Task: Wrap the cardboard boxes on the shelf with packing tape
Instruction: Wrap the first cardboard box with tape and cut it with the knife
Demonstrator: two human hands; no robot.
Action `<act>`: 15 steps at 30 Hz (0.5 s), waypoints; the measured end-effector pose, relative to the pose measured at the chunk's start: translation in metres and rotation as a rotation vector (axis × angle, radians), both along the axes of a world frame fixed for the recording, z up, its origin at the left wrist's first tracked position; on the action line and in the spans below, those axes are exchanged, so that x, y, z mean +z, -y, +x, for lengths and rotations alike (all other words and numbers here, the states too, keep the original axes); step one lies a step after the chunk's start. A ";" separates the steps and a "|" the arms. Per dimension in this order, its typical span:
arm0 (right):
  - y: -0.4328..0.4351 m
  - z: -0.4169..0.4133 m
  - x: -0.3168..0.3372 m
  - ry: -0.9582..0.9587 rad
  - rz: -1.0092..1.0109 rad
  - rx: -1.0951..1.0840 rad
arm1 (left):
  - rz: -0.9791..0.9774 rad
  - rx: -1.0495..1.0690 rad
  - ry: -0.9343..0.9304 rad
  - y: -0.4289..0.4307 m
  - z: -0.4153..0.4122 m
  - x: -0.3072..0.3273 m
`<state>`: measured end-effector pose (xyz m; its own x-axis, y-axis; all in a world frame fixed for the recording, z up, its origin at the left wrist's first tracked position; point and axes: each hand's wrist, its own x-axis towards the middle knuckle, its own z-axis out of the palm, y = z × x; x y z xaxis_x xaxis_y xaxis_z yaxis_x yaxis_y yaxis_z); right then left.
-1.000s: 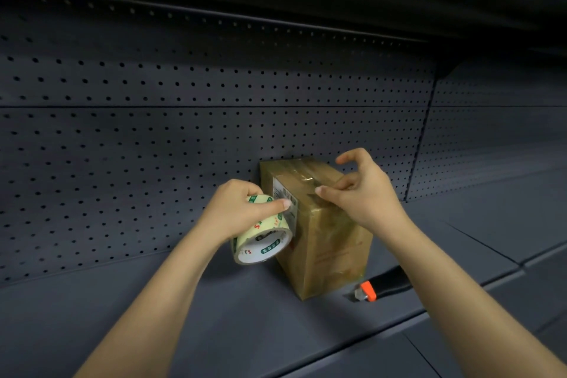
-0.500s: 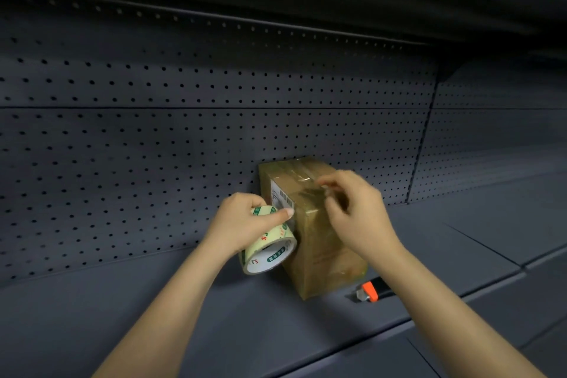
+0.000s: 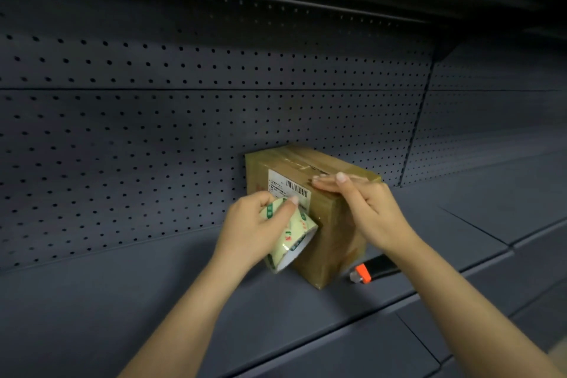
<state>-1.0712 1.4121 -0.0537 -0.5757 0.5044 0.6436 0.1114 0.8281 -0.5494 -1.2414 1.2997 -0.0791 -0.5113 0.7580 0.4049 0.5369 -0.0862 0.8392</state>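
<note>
A brown cardboard box (image 3: 329,242), glossy with clear tape and bearing a white barcode label, stands on the dark grey shelf (image 3: 153,301) against the pegboard back. My left hand (image 3: 250,232) grips a roll of packing tape (image 3: 294,239) pressed against the box's left face, just under the label. My right hand (image 3: 368,209) lies flat with fingers stretched along the box's top front edge, pressing down on it. The box's right face is partly hidden behind my right hand.
A black utility knife with an orange slider (image 3: 365,273) lies on the shelf right of the box, partly under my right forearm. The perforated back panel (image 3: 153,132) rises behind, and another shelf overhangs above.
My right hand went from pinching at the box's top to lying flat along its top edge. The left hand with the tape roll has tilted and moved slightly down the box's left face.
</note>
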 end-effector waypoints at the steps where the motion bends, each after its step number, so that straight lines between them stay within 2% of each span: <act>1: -0.002 0.003 0.002 -0.009 -0.029 0.010 | 0.004 -0.010 0.004 0.001 0.007 -0.004; 4: -0.006 0.010 0.008 -0.051 -0.131 0.018 | -0.008 -0.043 0.081 0.002 0.027 -0.012; 7: -0.005 0.011 0.014 0.016 -0.141 -0.018 | 0.007 -0.040 0.171 0.002 0.035 -0.011; 10: 0.003 0.009 0.014 0.108 0.128 -0.204 | 0.014 -0.095 0.232 0.004 0.034 -0.014; 12: 0.012 0.007 0.009 0.089 0.301 -0.309 | 0.021 -0.151 0.245 0.005 0.031 -0.015; 15: 0.023 0.006 0.002 0.047 0.262 -0.338 | 0.059 -0.218 0.296 0.009 0.030 -0.016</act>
